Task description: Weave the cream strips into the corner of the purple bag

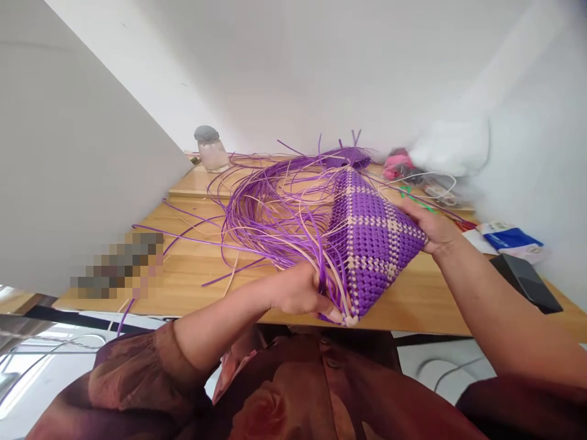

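Woven piece (371, 241) between left fingers (326, 304) and right fingers (415, 212): purple, beige check. Strands (243, 205) beyond left fingers: purple, beige. Worktop (426, 299) beneath fingers: tan, wood-grained.

Woven piece (378, 235): purple w/ cream crossing bands, tight knobbly weave, turned corner-on, nearest corner at bench (422, 299) front edge. Loose strands (250, 198), purple & cream, run off its L side, bunched in a curved tangle.
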{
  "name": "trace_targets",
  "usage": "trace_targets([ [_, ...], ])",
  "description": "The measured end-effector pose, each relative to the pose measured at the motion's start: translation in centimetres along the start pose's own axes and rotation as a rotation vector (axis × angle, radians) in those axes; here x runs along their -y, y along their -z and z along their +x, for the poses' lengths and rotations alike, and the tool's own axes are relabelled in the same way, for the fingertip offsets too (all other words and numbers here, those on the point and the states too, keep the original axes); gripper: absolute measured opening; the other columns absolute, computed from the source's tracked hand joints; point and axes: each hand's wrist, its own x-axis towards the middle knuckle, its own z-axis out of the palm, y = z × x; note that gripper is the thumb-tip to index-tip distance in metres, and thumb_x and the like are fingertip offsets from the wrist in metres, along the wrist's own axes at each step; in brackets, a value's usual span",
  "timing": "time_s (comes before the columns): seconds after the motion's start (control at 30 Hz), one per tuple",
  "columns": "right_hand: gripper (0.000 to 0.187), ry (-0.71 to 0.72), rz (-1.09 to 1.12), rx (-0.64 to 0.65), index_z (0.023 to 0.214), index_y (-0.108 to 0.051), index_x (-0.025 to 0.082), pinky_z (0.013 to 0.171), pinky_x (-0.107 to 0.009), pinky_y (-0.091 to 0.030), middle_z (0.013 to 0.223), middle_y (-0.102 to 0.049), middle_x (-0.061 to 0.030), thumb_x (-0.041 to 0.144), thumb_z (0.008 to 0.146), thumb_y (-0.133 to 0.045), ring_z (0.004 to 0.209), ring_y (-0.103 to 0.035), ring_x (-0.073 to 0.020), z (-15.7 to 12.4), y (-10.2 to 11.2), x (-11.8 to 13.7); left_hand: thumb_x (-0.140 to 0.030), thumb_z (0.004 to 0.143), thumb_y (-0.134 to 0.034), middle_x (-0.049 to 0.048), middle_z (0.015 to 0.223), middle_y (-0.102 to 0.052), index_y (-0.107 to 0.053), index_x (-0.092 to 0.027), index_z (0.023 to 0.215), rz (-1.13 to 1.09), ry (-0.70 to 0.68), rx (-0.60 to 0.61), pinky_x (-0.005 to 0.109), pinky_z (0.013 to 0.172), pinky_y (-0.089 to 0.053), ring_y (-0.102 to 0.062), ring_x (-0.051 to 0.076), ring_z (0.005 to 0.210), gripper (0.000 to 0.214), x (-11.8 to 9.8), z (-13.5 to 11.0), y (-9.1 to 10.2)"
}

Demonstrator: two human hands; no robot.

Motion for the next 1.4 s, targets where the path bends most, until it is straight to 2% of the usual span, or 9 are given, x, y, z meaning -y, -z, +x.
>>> trace_targets([
  [0.1, 0.029, -0.047, 0.025, 0.144, 0.096, -0.077, 0.024, 0.084, -0.042, -0.066, 0.097, -0.082, -0.0095, 0.043, 0.076, -0.083, 0.092, -0.077, -0.0289, 0.4, -2.1, -0.5, -0.038, 0.066, -0.099, 0.0052, 0.087, -0.079, -0.084, -0.017, 0.084, -0.001, 0.064, 0.018, 0.022, 0.063, -0.053, -0.067, 0.015, 0.073, 0.031, 0.3, -1.2, 0.1],
  [0.3, 0.019, -0.102, 0.055, 0.117, 0.107, -0.079, 0.022, 0.085, -0.034, -0.061, 0.109, -0.083, -0.0073, 0.033, 0.093, -0.073, 0.085, -0.075, -0.0179, 1.8, -3.6, -1.1, -0.033, 0.06, -0.103, 0.0024, 0.079, -0.072, -0.076, -0.015, 0.089, -0.173, 0.005, -0.294, 0.023, 0.057, -0.059, -0.066, 0.015, 0.067, 0.044, 2.4, -2.8, 0.1],
  [0.47, 0.016, -0.123, -0.012, 0.117, 0.107, -0.079, 0.015, 0.084, -0.034, -0.058, 0.112, -0.083, -0.0113, 0.023, 0.101, -0.067, 0.08, -0.072, -0.0136, 2.6, -4.4, -0.1, -0.04, 0.061, -0.104, 0.0054, 0.081, -0.074, -0.074, -0.013, 0.09, -0.266, -0.049, -0.28, 0.027, 0.06, -0.065, -0.071, 0.016, 0.069, 0.049, 3.2, -2.8, 0.3],
  [0.63, 0.026, -0.093, -0.028, 0.141, 0.125, -0.077, 0.018, 0.089, -0.031, -0.058, 0.132, -0.079, -0.0113, 0.025, 0.105, -0.062, 0.089, -0.074, -0.012, 2.9, -4.6, -0.1, -0.039, 0.06, -0.105, 0.0029, 0.081, -0.073, -0.073, -0.014, 0.093, -0.252, -0.184, -0.265, 0.026, 0.058, -0.064, -0.07, 0.015, 0.066, 0.052, 2.8, -2.0, 1.0],
  [0.77, 0.027, -0.102, -0.048, 0.13, 0.124, -0.077, 0.018, 0.087, -0.033, -0.06, 0.133, -0.078, -0.0145, 0.029, 0.103, -0.064, 0.09, -0.076, -0.0154, 3.7, -4.2, -0.4, -0.036, 0.064, -0.102, 0.0025, 0.082, -0.072, -0.072, -0.014, 0.093, -0.179, -0.264, -0.249, 0.023, 0.058, -0.064, -0.071, 0.014, 0.069, 0.047, 2.8, -0.7, 1.6],
  [0.87, 0.031, -0.071, -0.048, 0.144, 0.13, -0.076, 0.023, 0.093, -0.034, -0.061, 0.139, -0.076, -0.0112, 0.028, 0.101, -0.065, 0.102, -0.077, -0.018, 3.6, -3.9, -0.4, -0.037, 0.064, -0.102, 0.0009, 0.08, -0.069, -0.071, -0.013, 0.09, -0.179, -0.28, -0.24, 0.023, 0.056, -0.063, -0.069, 0.013, 0.065, 0.047, 3.9, 0.0, 1.3],
  [1.03, 0.039, -0.019, -0.034, 0.18, 0.132, -0.076, 0.03, 0.106, -0.036, -0.059, 0.145, -0.073, -0.0041, 0.031, 0.094, -0.072, 0.125, -0.073, -0.0213, 2.9, -3.8, -0.2, -0.039, 0.062, -0.103, -0.0014, 0.082, -0.065, -0.073, -0.013, 0.094, -0.219, -0.312, -0.319, 0.025, 0.057, -0.064, -0.068, 0.011, 0.064, 0.05, 5.5, 0.0, 0.4],
  [1.23, 0.024, -0.043, -0.038, 0.13, 0.111, -0.079, 0.027, 0.103, -0.038, -0.062, 0.126, -0.081, -0.0053, 0.036, 0.089, -0.076, 0.112, -0.078, -0.0229, 3.3, -3.6, -0.7, -0.044, 0.057, -0.105, -0.0011, 0.078, -0.067, -0.071, -0.013, 0.091, -0.242, -0.289, -0.412, 0.02, 0.05, -0.058, -0.064, 0.009, 0.057, 0.057, 5.3, 0.5, -0.6],
  [1.4, 0.025, -0.053, -0.04, 0.12, 0.115, -0.078, 0.026, 0.1, -0.035, -0.061, 0.124, -0.082, -0.0061, 0.034, 0.091, -0.073, 0.106, -0.078, -0.0199, 3.1, -3.7, -0.4, -0.041, 0.053, -0.106, -0.0014, 0.074, -0.07, -0.069, -0.014, 0.092, -0.29, -0.251, -0.417, 0.022, 0.056, -0.06, -0.066, 0.011, 0.06, 0.061, 5.1, -0.1, -1.3],
])
